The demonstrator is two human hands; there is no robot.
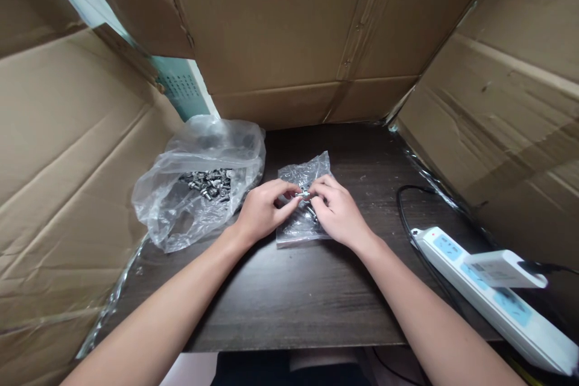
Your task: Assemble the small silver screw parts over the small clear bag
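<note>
Between my two hands is a small shiny metal bolt (303, 193), lying roughly level. My left hand (268, 208) pinches its left end with thumb and fingertips. At the other end, the fingers of my right hand (337, 210) close on it too; whether a nut or washer sits there is too small to tell. Directly beneath lies a small clear plastic bag (294, 230) with a few metal pieces on or in it. To the left, a larger open clear bag (174, 217) holds a heap of metal bolts (210, 184).
A white power strip (479, 295) with a white adapter (504, 268) plugged in lies at the right, its black cable (402, 211) looping behind. Cardboard walls (289, 30) enclose the dark wooden table (289, 301) at the back and both sides.
</note>
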